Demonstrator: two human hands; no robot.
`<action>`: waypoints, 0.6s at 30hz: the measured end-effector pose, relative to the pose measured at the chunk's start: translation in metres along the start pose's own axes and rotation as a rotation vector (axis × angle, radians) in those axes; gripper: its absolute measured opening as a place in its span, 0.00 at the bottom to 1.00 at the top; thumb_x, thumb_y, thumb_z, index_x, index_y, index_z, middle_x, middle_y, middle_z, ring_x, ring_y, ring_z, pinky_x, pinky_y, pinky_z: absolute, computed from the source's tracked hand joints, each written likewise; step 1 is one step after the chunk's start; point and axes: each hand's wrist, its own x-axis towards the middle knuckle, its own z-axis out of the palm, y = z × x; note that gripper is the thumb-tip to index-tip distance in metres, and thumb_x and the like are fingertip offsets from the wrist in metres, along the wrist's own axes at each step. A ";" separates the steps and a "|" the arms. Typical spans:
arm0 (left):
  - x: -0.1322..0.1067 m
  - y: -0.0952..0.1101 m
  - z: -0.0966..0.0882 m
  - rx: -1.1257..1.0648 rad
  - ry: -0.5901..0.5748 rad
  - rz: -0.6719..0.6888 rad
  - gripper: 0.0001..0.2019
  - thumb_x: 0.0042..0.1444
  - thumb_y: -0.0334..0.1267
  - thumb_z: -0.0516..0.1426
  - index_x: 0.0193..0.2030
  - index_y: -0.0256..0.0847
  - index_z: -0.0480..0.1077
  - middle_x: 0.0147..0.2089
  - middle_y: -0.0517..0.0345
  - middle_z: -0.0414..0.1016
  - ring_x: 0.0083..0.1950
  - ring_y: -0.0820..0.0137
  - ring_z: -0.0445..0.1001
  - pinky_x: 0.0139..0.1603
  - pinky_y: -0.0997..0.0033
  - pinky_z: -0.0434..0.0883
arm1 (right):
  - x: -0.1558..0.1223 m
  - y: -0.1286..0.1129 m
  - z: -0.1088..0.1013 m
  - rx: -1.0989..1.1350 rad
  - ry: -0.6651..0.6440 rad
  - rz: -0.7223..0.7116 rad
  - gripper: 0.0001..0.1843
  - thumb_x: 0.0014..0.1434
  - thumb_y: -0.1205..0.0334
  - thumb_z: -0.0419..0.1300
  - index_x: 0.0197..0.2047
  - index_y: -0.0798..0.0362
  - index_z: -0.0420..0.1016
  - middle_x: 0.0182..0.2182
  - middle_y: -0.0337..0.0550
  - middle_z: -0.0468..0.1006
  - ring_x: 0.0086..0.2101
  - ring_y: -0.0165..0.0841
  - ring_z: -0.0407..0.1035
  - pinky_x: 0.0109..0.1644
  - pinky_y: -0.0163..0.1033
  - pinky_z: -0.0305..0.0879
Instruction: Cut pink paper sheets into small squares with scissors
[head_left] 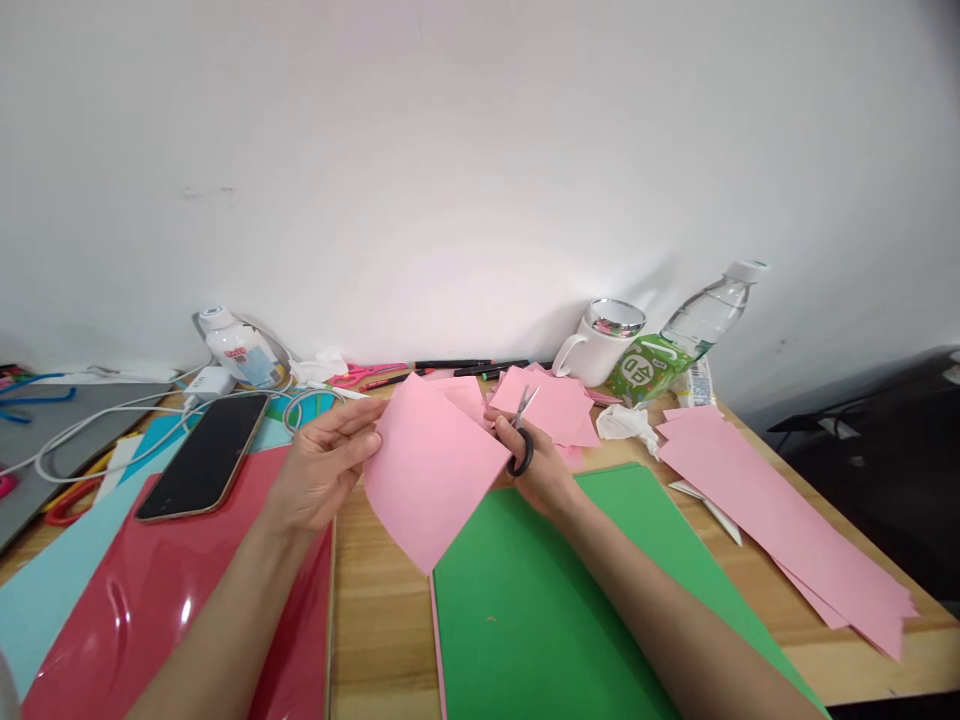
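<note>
A square pink sheet of paper is held up in the air, one corner pointing down. My left hand pinches its left side between thumb and fingers. At the right corner of the sheet is my right hand, closed round small scissors with black handles; the blades point up and away from the sheet. Whether the right fingers also grip the paper corner is hard to make out. Behind the hands lies a pile of pink paper pieces. Green paper lies below the right forearm.
Left are a phone, red plastic-covered sheets, a white cable and a pill bottle. Pens, pink scissors, a mug, a green carton and a water bottle line the wall. Pink strips lie right.
</note>
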 end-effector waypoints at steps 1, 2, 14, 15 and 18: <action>-0.001 0.002 -0.001 -0.034 -0.032 -0.019 0.16 0.37 0.34 0.67 0.37 0.48 0.77 0.43 0.57 0.79 0.45 0.64 0.76 0.39 0.73 0.73 | -0.002 0.000 0.001 0.018 -0.067 0.052 0.22 0.49 0.48 0.62 0.42 0.53 0.68 0.28 0.42 0.76 0.28 0.32 0.70 0.31 0.36 0.67; -0.002 0.002 -0.002 -0.054 -0.067 -0.035 0.17 0.38 0.33 0.66 0.38 0.50 0.76 0.45 0.58 0.78 0.47 0.64 0.75 0.39 0.74 0.73 | -0.004 0.000 0.002 0.044 -0.154 0.116 0.23 0.50 0.46 0.61 0.44 0.53 0.68 0.28 0.42 0.76 0.28 0.32 0.70 0.31 0.37 0.67; -0.003 -0.009 0.005 0.049 -0.135 -0.112 0.15 0.42 0.29 0.64 0.40 0.44 0.76 0.45 0.54 0.78 0.45 0.70 0.75 0.42 0.78 0.70 | -0.011 -0.006 -0.001 0.121 -0.293 0.267 0.21 0.42 0.56 0.69 0.41 0.52 0.72 0.28 0.36 0.75 0.26 0.26 0.68 0.31 0.31 0.63; -0.003 -0.009 0.005 0.047 -0.140 -0.118 0.15 0.42 0.29 0.64 0.40 0.44 0.76 0.45 0.54 0.78 0.45 0.70 0.75 0.42 0.77 0.70 | -0.011 -0.006 0.000 0.115 -0.270 0.250 0.20 0.42 0.56 0.69 0.38 0.52 0.72 0.26 0.35 0.74 0.25 0.26 0.67 0.30 0.31 0.63; -0.004 -0.007 0.006 -0.004 -0.180 -0.139 0.17 0.41 0.29 0.65 0.40 0.45 0.76 0.44 0.54 0.79 0.44 0.69 0.76 0.40 0.77 0.71 | -0.013 -0.002 0.004 0.081 -0.254 0.219 0.17 0.42 0.54 0.68 0.33 0.54 0.72 0.23 0.36 0.72 0.23 0.26 0.66 0.27 0.30 0.62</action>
